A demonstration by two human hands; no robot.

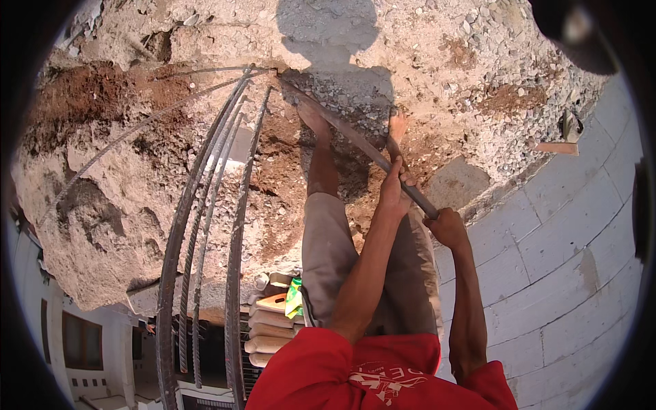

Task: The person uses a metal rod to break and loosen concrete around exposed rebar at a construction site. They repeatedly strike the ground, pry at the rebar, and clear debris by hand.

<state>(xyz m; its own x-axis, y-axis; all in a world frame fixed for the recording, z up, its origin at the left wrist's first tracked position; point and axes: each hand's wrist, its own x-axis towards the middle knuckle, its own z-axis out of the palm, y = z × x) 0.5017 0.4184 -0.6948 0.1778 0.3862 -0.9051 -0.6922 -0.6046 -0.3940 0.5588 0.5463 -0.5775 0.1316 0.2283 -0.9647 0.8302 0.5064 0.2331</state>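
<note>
A long, straight pole (353, 134) slants from the ground at upper left down towards my right side. My left hand (398, 188) wraps around it below its middle. Close to its near end, my right hand (447, 227) grips it too. The pole's far end meets the dirt beside the tops of the rebar; what is fixed there, if anything, cannot be made out. My bare feet (313, 119) stand on rubble and soil on either side of the pole's line.
Several upright ribbed steel rebars (197, 205) rise at my left, and a thinner curved bar (118, 138) crosses the ground. A light block wall (543, 266) runs along the right. Stacked roof tiles (269, 338), a wooden float (271, 302) and a green-yellow packet (294, 298) are behind my left leg.
</note>
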